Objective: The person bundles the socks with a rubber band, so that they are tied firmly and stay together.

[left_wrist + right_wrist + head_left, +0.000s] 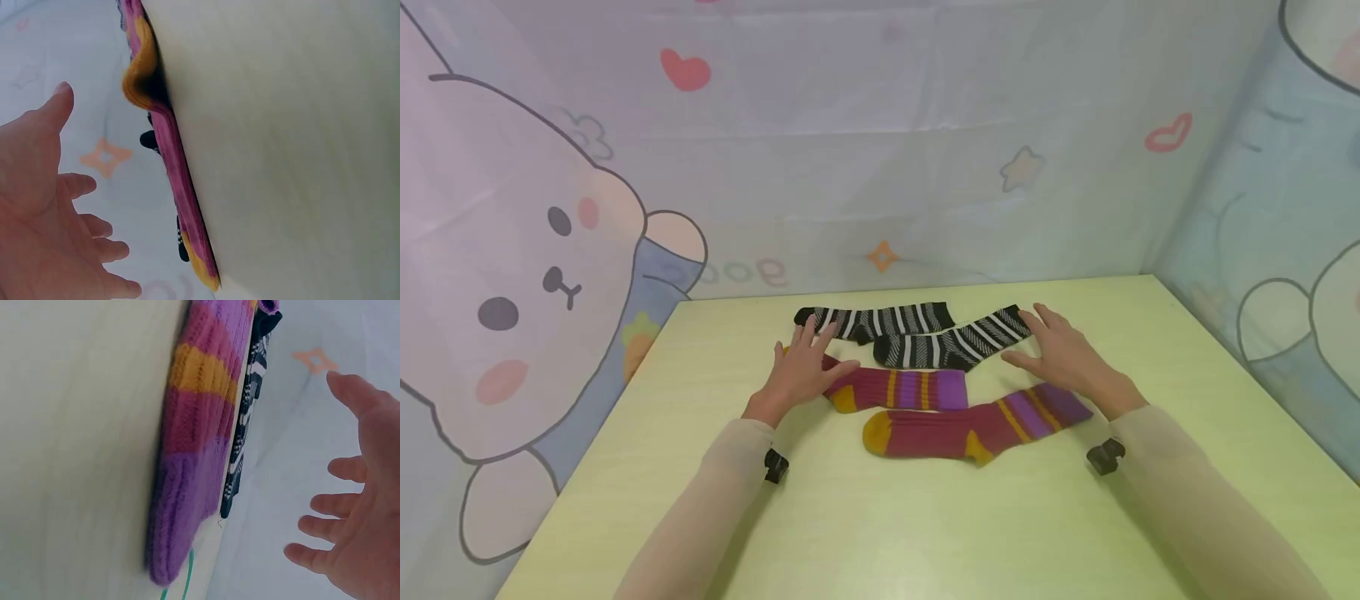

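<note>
Two black-and-white patterned socks lie flat at the back of the table: a farther sock [902,319] and a nearer sock [925,350] angled up to the right. In front of them are two maroon socks with purple and mustard stripes, a smaller-looking one [917,388] and a front one [940,433]. My left hand [801,371], fingers spread, hovers over the toe end of the farther maroon sock. Near the cuffs on the right, my right hand [1063,350] is held with fingers extended. Both wrist views show the hands [37,206] [369,500] holding nothing.
The pale yellow table [887,533] meets a printed cloth backdrop [880,150] behind and at both sides. Dark wrist-worn devices [777,465] [1106,457] hang under both sleeves. Thin green lines [187,572] show by the purple cuff in the right wrist view.
</note>
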The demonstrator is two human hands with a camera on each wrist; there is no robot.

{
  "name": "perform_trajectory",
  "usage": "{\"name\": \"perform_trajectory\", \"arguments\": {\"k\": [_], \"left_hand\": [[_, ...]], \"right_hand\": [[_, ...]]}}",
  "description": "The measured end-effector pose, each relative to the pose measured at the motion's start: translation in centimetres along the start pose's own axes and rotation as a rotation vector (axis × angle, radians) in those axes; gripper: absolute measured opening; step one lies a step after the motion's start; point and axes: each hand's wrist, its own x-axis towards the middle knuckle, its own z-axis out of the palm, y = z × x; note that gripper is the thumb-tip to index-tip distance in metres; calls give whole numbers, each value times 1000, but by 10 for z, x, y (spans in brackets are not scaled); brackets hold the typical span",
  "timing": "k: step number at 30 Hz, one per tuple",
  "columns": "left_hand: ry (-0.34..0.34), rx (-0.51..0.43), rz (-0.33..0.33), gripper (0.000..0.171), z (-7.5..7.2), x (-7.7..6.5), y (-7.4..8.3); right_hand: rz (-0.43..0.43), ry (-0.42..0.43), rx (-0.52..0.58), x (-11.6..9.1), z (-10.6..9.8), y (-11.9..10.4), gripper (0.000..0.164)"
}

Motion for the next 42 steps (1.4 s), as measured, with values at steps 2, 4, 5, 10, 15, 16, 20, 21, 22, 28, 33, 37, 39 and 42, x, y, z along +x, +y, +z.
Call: {"name": "perform_trajectory", "arguments": {"k": [2,4,5,10,15,16,20,21,22,28,33,37,39,42], "left_hand": [[-4,-17,9,90,0,-3,1],[-12,-50,18,90,0,-6,4],[-19,-71,20,91,-1,-8,6],[-64,-169,35,88,0,-16,16],[-51,-181,55,80,-2,-22,27],[-41,-182,57,78,-1,-23,28],[-32,-204,40,72,1,-26,31],[-35,-210,36,71,2,-27,32],[-42,-218,36,69,3,-28,32],[-126,-263,54,63,6,-29,37],[-193,-300,76,60,7,-30,42],[-243,-342,71,64,7,-31,44],[-247,-341,76,65,8,-31,44],[-250,-336,86,66,9,-32,46]], "right_hand": [[-10,-2,24,-5,0,0,88],[-17,-13,54,-9,-1,0,84],[-23,-18,66,-11,-1,-1,82],[-32,-49,103,-20,-1,0,73],[-38,-68,118,-26,-3,4,68],[-32,-77,120,-26,-3,5,67],[7,-111,136,-28,-4,9,63],[21,-123,141,-29,-5,10,63],[35,-135,149,-29,-5,10,63],[144,-198,197,-31,-7,10,69],[205,-200,224,-32,-6,14,72],[204,-206,241,-31,-5,18,72],[202,-208,244,-30,-5,19,71],[196,-218,245,-30,-6,21,70]]}}
